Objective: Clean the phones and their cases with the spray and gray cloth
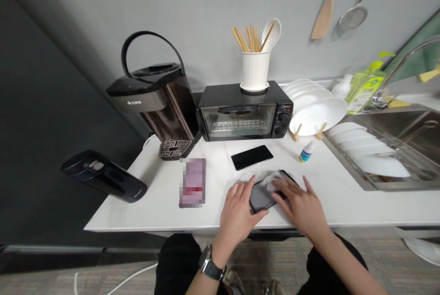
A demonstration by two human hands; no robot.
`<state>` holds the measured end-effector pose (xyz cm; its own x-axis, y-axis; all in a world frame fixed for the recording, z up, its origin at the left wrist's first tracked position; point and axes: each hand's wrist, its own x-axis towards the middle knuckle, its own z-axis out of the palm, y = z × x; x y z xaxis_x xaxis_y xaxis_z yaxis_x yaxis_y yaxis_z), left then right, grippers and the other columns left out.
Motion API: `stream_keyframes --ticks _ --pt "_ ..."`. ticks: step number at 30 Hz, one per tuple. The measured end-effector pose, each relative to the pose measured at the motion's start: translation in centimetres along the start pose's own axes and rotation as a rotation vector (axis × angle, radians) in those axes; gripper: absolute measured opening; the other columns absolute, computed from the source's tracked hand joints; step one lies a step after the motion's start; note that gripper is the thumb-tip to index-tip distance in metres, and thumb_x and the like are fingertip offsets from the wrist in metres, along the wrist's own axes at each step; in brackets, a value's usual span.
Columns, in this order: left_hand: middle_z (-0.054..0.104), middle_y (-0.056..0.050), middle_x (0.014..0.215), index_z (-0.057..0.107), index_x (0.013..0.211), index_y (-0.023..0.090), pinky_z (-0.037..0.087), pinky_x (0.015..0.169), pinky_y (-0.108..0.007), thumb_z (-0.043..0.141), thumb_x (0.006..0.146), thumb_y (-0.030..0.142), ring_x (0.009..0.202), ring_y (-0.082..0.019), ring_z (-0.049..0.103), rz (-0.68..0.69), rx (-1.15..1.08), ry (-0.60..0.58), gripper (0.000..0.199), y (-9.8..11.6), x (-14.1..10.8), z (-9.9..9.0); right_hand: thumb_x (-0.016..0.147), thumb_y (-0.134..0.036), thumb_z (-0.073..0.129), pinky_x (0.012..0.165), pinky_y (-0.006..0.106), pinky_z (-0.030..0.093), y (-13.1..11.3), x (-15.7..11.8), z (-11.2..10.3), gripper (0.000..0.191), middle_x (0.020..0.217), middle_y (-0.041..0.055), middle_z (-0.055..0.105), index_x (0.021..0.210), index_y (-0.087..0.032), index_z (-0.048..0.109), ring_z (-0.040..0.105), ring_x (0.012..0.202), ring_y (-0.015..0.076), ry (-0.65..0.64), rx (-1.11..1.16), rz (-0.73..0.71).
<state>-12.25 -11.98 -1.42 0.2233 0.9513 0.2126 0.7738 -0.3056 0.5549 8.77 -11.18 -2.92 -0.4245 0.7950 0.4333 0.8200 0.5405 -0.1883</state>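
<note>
A dark phone (263,197) with a greyish, hazy surface lies flat on the white counter (154,214), near its front edge. My left hand (239,208) grips its left end between thumb and fingers. My right hand (304,205) presses a crumpled white tissue (271,179) onto the phone's face; its fingertips are slightly blurred and partly cover the tissue. Just behind lies a second phone (252,157) with a black screen. To its right stands a small dropper bottle (305,152) with a white cap and blue-yellow label. A purple pixelated rectangular packet (193,182) rests left of my left hand.
A black toaster oven (240,123) at the back carries a white utensil holder (255,69). Left are a water dispenser (168,111) and a tilted-looking dark thermos (106,178). Right are racked plates (319,114), a soap bottle (366,86) and a sink (364,184) holding bowls.
</note>
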Motion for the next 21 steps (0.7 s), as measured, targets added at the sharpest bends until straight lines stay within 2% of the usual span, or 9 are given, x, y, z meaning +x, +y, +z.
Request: stream_keyframes --ticks 1,5,7,10,13,15,18,19,21 --pt "0.061 -0.010 0.144 0.029 0.164 0.029 0.040 0.113 -0.051 0.085 0.082 0.042 0.128 -0.035 0.052 -0.001 -0.006 0.002 0.100 0.0 0.0 0.0 0.108 -0.046 0.048 0.119 0.066 0.032 0.4 -0.1 -0.1 0.043 0.137 0.0138 0.070 0.138 -0.018 0.064 0.067 0.126 0.0348 0.032 -0.047 0.038" --pt "0.061 -0.010 0.145 0.029 0.165 0.029 0.041 0.113 -0.051 0.084 0.084 0.043 0.128 -0.035 0.052 -0.008 -0.031 -0.021 0.098 -0.2 0.0 0.0 0.106 -0.047 0.054 0.122 0.057 0.034 1.9 -0.9 -0.8 0.047 0.145 0.0110 0.065 0.144 -0.021 0.060 0.064 0.132 0.0300 -0.083 0.004 -0.152" --pt "0.060 -0.010 0.146 0.029 0.165 0.030 0.040 0.113 -0.051 0.084 0.084 0.040 0.130 -0.035 0.051 -0.015 -0.030 -0.029 0.098 -0.2 0.0 0.0 0.107 -0.042 0.052 0.124 0.058 0.030 2.1 -1.0 -1.1 0.039 0.138 0.0098 0.070 0.140 -0.022 0.063 0.067 0.127 0.0283 -0.057 -0.009 -0.094" --pt "0.056 -0.009 0.153 0.028 0.165 0.031 0.037 0.115 -0.052 0.080 0.088 0.039 0.133 -0.035 0.048 0.013 -0.037 -0.035 0.093 -0.5 0.0 -0.1 0.106 -0.044 0.053 0.122 0.061 0.031 1.1 -0.6 -1.1 0.042 0.137 0.0133 0.070 0.137 -0.017 0.065 0.067 0.127 0.0315 0.013 -0.012 0.009" --pt "0.053 -0.008 0.156 0.024 0.166 0.033 0.038 0.115 -0.051 0.074 0.093 0.037 0.133 -0.034 0.049 0.045 -0.068 -0.051 0.089 -0.7 0.1 -0.3 0.103 -0.054 0.056 0.122 0.051 0.037 -0.2 0.2 -0.8 0.052 0.140 0.0094 0.069 0.142 -0.020 0.062 0.065 0.130 0.0268 -0.082 0.159 -0.133" --pt "0.055 -0.008 0.154 0.024 0.166 0.034 0.039 0.114 -0.051 0.075 0.092 0.035 0.131 -0.034 0.050 0.044 -0.078 -0.054 0.090 -0.8 0.2 -0.4 0.105 -0.049 0.054 0.124 0.055 0.033 -0.3 0.7 -0.7 0.043 0.135 0.0084 0.072 0.138 -0.023 0.065 0.067 0.127 0.0274 -0.071 0.142 -0.058" --pt "0.060 -0.009 0.147 0.028 0.165 0.033 0.039 0.113 -0.052 0.076 0.091 0.034 0.128 -0.034 0.053 0.018 -0.080 -0.051 0.088 -0.8 0.3 -0.4 0.107 -0.040 0.051 0.122 0.061 0.033 0.0 0.8 -0.7 0.038 0.132 0.0153 0.073 0.133 -0.017 0.068 0.068 0.124 0.0318 0.019 0.037 0.112" --pt "0.060 -0.010 0.146 0.029 0.165 0.033 0.039 0.113 -0.053 0.076 0.091 0.035 0.128 -0.034 0.053 0.010 -0.085 -0.052 0.087 -0.8 0.3 -0.3 0.106 -0.044 0.054 0.121 0.059 0.037 0.0 0.6 -0.8 0.044 0.135 0.0177 0.070 0.135 -0.014 0.066 0.067 0.127 0.0328 0.017 0.051 0.071" --pt "0.058 -0.010 0.147 0.029 0.165 0.033 0.038 0.116 -0.054 0.074 0.093 0.038 0.132 -0.034 0.051 0.002 -0.099 -0.056 0.085 -0.9 0.4 -0.3 0.104 -0.049 0.056 0.121 0.052 0.039 -0.1 0.2 -0.9 0.048 0.141 0.0144 0.068 0.139 -0.017 0.064 0.064 0.130 0.0294 -0.045 0.139 -0.061"
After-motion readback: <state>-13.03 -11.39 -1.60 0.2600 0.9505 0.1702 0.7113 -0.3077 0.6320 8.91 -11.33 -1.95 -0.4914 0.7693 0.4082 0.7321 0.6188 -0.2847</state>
